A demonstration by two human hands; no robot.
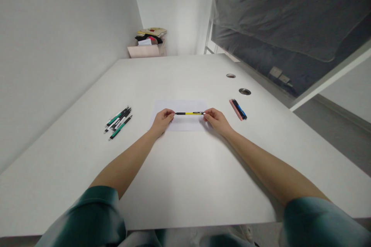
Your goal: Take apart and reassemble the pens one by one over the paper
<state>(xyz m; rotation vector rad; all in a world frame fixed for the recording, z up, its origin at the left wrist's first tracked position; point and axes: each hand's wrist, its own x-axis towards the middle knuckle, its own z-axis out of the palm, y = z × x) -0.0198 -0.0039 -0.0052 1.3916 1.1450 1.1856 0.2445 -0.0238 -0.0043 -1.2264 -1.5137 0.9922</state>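
Between my two hands a yellow and black pen (189, 113) lies level, pointing left to right. My left hand (162, 120) pinches its tip end between thumb and fingers. At the clip end, my right hand (215, 119) holds it in the same kind of pinch. Under the pen and both hands is a sheet of white paper (185, 125) on the white table. Whether the pen touches the paper I cannot tell.
Several green, black and white pens (119, 121) lie in a loose pile at left. Blue and black pens (239, 109) lie beside a pink strip (235, 110) at right. Two round grommets (245, 91) sit near the table's right edge. A wall borders the left side.
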